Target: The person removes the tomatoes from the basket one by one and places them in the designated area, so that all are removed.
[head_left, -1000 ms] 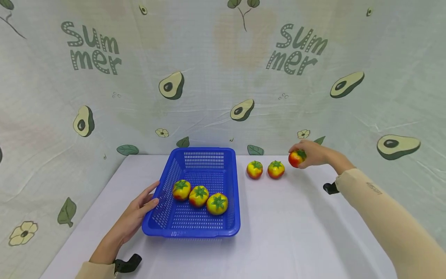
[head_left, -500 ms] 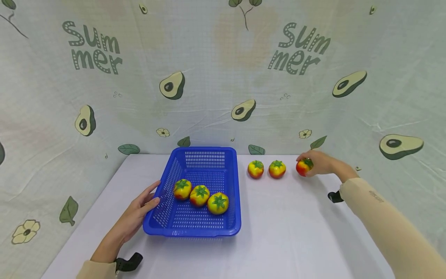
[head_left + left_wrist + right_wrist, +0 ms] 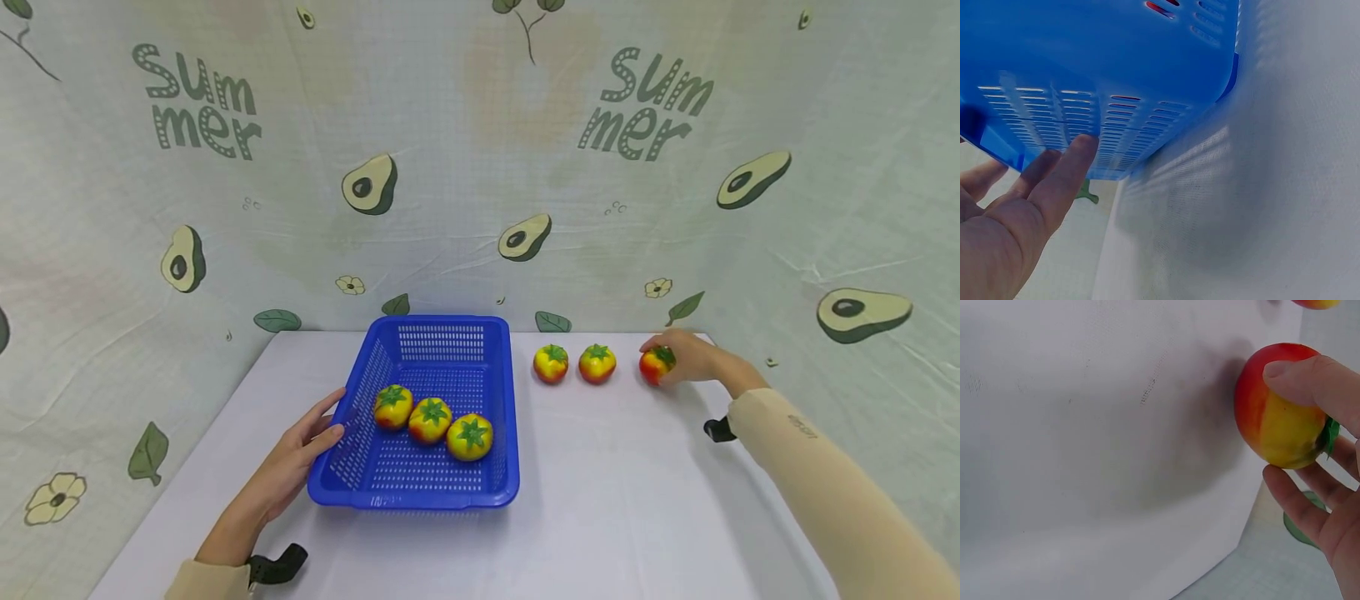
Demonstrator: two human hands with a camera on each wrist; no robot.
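My right hand holds a red-and-yellow tomato with a green leafy top, thumb on one side and fingers on the other. It is at or just above the table's far right; I cannot tell whether it touches. Left of it stand two similar tomatoes, side by side. My left hand touches the left side of a blue plastic basket, its fingers extended. In the left wrist view, fingertips lie against the slotted outer wall. Three tomatoes rest in a slanting row inside the basket.
The white table ends at the back against a hanging cloth printed with avocados and lettering. Black wrist-worn devices show at both wrists, one by the left sleeve.
My right hand has moved right and down with the tomato, bringing it level with the other two on the table. The left hand and basket stay in place.
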